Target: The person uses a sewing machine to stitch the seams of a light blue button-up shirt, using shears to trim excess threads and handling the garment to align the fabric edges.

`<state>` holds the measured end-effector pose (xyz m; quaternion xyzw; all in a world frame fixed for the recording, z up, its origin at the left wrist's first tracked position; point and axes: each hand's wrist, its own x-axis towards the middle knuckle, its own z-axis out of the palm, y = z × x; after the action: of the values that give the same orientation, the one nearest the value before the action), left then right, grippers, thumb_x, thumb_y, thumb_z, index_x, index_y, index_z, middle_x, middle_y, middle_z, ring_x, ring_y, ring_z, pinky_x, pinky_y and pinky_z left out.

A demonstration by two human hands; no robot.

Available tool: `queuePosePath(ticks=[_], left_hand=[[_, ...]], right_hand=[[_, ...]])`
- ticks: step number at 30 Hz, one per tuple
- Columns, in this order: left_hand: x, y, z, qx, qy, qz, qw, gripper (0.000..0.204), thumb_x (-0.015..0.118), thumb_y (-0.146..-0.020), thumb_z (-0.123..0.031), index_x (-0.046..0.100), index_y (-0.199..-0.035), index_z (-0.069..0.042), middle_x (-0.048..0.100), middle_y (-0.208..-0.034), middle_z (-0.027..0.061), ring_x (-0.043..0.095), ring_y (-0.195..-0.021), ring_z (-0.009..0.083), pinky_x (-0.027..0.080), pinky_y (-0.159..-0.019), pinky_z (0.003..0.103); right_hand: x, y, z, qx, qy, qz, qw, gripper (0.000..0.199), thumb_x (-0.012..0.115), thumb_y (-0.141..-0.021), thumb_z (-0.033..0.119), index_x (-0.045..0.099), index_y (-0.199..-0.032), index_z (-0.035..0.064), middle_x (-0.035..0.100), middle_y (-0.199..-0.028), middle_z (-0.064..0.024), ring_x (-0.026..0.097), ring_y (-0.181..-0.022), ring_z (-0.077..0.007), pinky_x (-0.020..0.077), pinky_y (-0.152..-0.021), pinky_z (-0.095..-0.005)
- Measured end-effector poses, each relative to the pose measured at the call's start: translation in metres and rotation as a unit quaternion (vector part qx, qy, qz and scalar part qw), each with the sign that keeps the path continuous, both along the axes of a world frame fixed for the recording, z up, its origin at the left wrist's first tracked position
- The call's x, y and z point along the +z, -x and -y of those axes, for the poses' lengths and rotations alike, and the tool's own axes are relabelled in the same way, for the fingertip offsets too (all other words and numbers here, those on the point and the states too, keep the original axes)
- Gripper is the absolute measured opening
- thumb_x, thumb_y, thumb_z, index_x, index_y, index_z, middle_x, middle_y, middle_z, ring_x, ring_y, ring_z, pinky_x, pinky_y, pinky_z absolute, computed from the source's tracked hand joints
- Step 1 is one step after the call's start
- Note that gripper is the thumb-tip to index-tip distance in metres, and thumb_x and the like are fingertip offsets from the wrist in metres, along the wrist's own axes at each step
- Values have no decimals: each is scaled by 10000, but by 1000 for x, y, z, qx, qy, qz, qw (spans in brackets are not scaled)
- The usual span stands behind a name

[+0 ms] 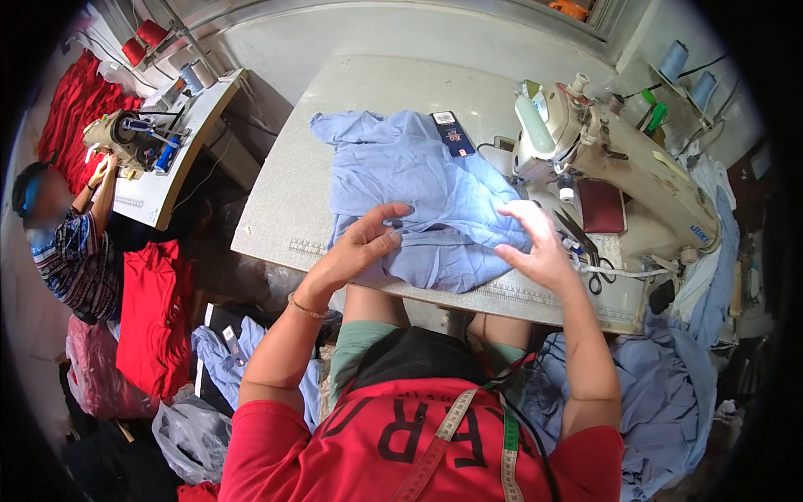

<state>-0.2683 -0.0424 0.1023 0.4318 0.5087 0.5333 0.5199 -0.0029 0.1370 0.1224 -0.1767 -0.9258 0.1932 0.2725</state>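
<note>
A crumpled light blue garment (401, 180) lies on the sewing table in front of me, its near edge close to the table's front edge. My left hand (361, 247) is at the garment's left side, thumb and fingers apart. Over its right side is my right hand (539, 249), open, fingers curved and the thumb spread away. Neither hand has cloth pinched in it that I can see. A dark tag (452, 134) with a white label rests at the garment's far right edge. The sewing machine (619, 159) stands to the right, its needle area just beyond the cloth.
Scissors (588, 251) and a dark red booklet (602, 207) lie beside my right hand. Blue cloth (652, 393) hangs in a heap at lower right. A person at left works at another sewing machine (125, 138) with red fabric. Blue thread cones (674, 60) stand at upper right.
</note>
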Motion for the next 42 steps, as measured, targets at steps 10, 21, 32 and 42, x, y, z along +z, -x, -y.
queuePosePath(ticks=[10, 21, 32, 42], left_hand=[[-2, 1, 8, -14, -16, -14, 1000, 465, 592, -964, -148, 430, -1385, -37, 511, -861, -62, 433, -771, 27, 353, -672, 183], [22, 2, 28, -38, -76, -197, 977, 509, 620, -903, -30, 464, -1387, -52, 514, -1349, 49, 483, -1211, 160, 389, -1027, 321], [4, 11, 20, 15, 52, -267, 962, 296, 603, -960, -213, 611, -1150, 13, 623, -975, 49, 537, -917, 114, 455, -807, 278], [3, -30, 8, 170, -111, -417, 886, 194, 648, -801, 14, 610, -991, 9, 610, -990, 140, 604, -900, 324, 482, -763, 341]], right_hand=[[-11, 63, 28, 71, 111, -10, 991, 447, 674, -827, 179, 565, -1252, 93, 628, -1167, -120, 571, -1095, -279, 374, -963, -396], [-10, 45, 18, 23, 60, 143, 988, 389, 594, -738, 11, 621, -1114, 107, 658, -992, -59, 611, -959, -207, 388, -892, -387], [-14, 14, 5, -102, 163, 51, 980, 157, 575, -837, 142, 584, -939, 23, 594, -803, -185, 591, -751, -341, 479, -710, -395], [-7, 4, 33, -43, -14, -43, 998, 189, 646, -813, 102, 644, -995, 51, 629, -1046, -97, 591, -992, -310, 450, -877, -396]])
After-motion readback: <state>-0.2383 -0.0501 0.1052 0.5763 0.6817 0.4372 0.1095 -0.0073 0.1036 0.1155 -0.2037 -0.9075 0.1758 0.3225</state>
